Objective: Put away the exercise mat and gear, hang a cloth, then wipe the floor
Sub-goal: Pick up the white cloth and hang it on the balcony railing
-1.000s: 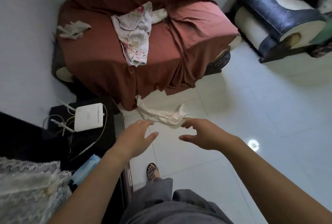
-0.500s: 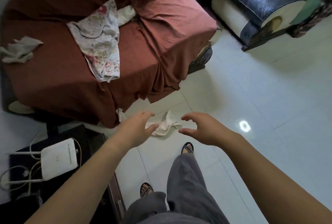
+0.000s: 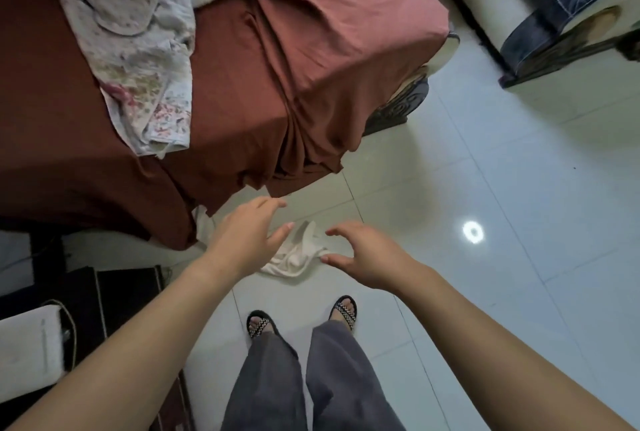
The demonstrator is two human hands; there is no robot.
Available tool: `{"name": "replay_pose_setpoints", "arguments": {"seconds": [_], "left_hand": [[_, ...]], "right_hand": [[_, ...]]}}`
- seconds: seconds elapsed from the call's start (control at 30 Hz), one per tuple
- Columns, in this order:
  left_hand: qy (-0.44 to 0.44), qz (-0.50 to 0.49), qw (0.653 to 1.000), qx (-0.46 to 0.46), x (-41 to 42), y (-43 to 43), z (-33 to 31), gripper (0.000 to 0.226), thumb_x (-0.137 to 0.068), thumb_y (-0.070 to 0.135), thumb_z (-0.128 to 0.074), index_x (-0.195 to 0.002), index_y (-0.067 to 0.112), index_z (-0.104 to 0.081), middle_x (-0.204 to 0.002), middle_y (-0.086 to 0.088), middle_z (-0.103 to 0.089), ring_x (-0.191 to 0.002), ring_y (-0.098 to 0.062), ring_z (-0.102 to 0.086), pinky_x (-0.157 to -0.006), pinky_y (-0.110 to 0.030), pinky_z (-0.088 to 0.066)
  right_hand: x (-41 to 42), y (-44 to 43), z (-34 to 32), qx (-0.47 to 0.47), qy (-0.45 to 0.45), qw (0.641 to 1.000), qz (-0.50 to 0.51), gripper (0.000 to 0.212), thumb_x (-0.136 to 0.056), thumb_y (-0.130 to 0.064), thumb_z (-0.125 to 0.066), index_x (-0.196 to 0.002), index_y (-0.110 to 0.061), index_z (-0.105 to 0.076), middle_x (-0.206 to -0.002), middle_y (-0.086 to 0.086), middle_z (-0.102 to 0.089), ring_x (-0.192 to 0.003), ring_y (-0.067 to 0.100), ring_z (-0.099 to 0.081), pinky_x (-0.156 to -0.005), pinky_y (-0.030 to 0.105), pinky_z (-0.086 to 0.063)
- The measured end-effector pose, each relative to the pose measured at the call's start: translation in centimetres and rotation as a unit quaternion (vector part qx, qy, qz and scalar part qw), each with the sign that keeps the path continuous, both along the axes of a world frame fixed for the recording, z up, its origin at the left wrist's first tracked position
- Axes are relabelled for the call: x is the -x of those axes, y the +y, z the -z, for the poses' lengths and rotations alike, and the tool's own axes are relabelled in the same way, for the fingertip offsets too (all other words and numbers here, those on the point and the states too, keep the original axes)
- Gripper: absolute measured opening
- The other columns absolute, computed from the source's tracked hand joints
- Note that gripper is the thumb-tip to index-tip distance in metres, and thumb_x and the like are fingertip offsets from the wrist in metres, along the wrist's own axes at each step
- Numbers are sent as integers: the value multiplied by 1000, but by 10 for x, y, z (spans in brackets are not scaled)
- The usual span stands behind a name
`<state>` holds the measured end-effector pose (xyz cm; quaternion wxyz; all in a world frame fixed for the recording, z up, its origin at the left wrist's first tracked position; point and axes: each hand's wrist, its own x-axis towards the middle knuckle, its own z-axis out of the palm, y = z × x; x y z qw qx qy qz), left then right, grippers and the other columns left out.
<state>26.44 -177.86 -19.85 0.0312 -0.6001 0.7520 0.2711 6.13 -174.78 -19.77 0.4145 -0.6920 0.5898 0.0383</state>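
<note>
The fingers (image 3: pixel 270 205) of the left hand (image 3: pixel 242 236) are loosely spread and half-curled, holding nothing. The right hand (image 3: pixel 367 254) is just as free, its forefinger and thumb hooked apart in a wide C. Both hands are stretched forward at the centre of the frame, palms turned toward each other. Seen in the gap between them, a crumpled white cloth (image 3: pixel 294 257) lies on the pale tiled floor (image 3: pixel 485 292), just ahead of the sandals (image 3: pixel 343 309) and just below the hanging hem of the brown cover (image 3: pixel 242 84) that fills the upper left. The cloth's long axis runs roughly across the frame, tilted from upper left to lower right. One end appears to trail toward the cover's hem behind the left wrist, and the bulkier bunch sits toward the right hand. In the picture the right thumb tip meets the cloth's right edge and the left hand overlaps its left part, but the person is standing, so both hands probably hang well above it, and neither is clearly closer. The cloth lies straight below and slightly ahead of the fingers, so the pick-up likely calls for a bend downward. A floral cloth (image 3: pixel 138 60) lies apart on the cover, upper left.
</note>
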Motion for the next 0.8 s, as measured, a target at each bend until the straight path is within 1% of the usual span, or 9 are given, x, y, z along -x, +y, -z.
{"name": "replay_pose_setpoints", "arguments": {"seconds": [0.2, 0.4, 0.47, 0.53, 0.6, 0.67, 0.73, 0.8], "left_hand": [[-15, -2, 996, -88, -5, -17, 148, 49, -93, 45, -46, -135, 21, -43, -138, -1, -47, -125, -21, -44, -102, -39, -39], [-23, -28, 995, -94, -14, -18, 307, 48, -92, 47, -44, -135, 24, -42, -137, 0, -48, -124, -21, -46, -99, -40, -41], [-39, -19, 994, -102, -18, -17, 370, 49, -92, 49, -44, -135, 25, -41, -138, 1, -48, -123, -21, -47, -97, -42, -42], [-59, 2, 992, -108, -23, -17, 434, 50, -91, 49, -44, -135, 26, -40, -138, 2, -47, -122, -21, -47, -95, -40, -43], [-73, 16, 991, -111, -30, -16, 493, 50, -91, 48, -44, -135, 25, -41, -138, 1, -47, -122, -22, -47, -95, -38, -42], [-84, 15, 990, -114, -38, -16, 546, 50, -90, 48, -45, -134, 24, -43, -137, -1, -48, -123, -25, -46, -97, -40, -41], [-94, 15, 989, -109, -48, -13, 594, 50, -89, 47, -47, -133, 23, -45, -136, -1, -48, -124, -25, -44, -98, -42, -40], [-102, 24, 990, -94, -58, -8, 634, 50, -88, 48, -47, -132, 23, -46, -138, -1, -46, -128, -24, -40, -101, -46, -37]], "right_hand": [[0, -35, 134, -28, 13, 1000, 4, 53, -87, -48, -58, -132, -21, -47, -136, -2, -50, -124, 16, -44, -101, 31, -38], [-10, -41, 292, -29, 10, 999, 27, 55, -86, -47, -58, -133, -20, -45, -138, -2, -46, -126, 17, -42, -101, 30, -35], [-19, -39, 356, -26, 8, 999, 37, 56, -86, -46, -59, -133, -20, -45, -138, -2, -45, -126, 19, -42, -101, 32, -35], [-27, -38, 423, -25, 4, 998, 54, 58, -85, -47, -60, -134, -21, -44, -138, -1, -43, -127, 21, -40, -103, 34, -36], [-35, -36, 487, -34, 6, 997, 68, 62, -83, -50, -60, -136, -22, -43, -142, 0, -39, -131, 22, -36, -106, 35, -34], [-42, -34, 544, -53, 7, 995, 81, 66, -83, -51, -60, -139, -24, -39, -147, 2, -32, -135, 24, -30, -109, 34, -29], [-47, -33, 592, -63, 7, 993, 101, 70, -82, -53, -60, -141, -26, -35, -151, 3, -24, -138, 25, -24, -109, 34, -26], [-54, -32, 631, -55, 15, 992, 116, 76, -79, -56, -62, -143, -30, -30, -154, 3, -17, -140, 24, -17, -109, 38, -26]]}}
